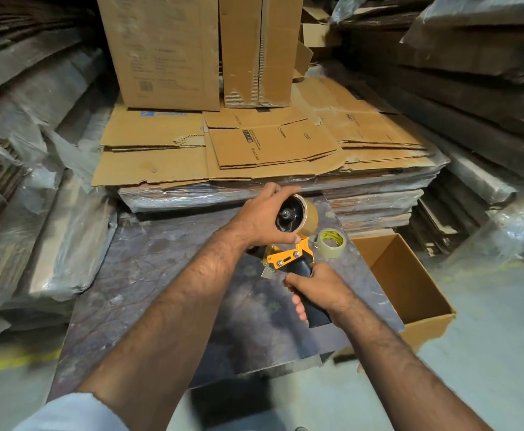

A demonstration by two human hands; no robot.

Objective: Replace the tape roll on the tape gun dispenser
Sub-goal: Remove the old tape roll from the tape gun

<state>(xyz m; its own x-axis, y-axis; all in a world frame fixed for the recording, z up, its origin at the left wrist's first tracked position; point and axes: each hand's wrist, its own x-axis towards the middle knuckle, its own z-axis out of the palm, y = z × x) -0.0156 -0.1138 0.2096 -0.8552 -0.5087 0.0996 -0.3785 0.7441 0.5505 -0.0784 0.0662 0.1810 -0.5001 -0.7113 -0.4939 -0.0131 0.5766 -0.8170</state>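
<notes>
Left hand (262,220) is wrapped around the brown tape roll (309,216) sitting on the hub of the tape gun (292,256), fingers curled over its top, thumb under. The gun is held up over the middle of the desk (148,265), toward its far right side. Just right of it, a clear tape roll (332,242) lies flat near the desk's far right edge, untouched. Right hand (320,290) is clamped tight around the black handle. Beyond the right edge, an open cardboard box (410,281) waits. Looks like the roll-on-hub step, though seating or pulling off, I can't tell. Next move calls for a steady handle grip while the left slides the roll straight along the hub.
</notes>
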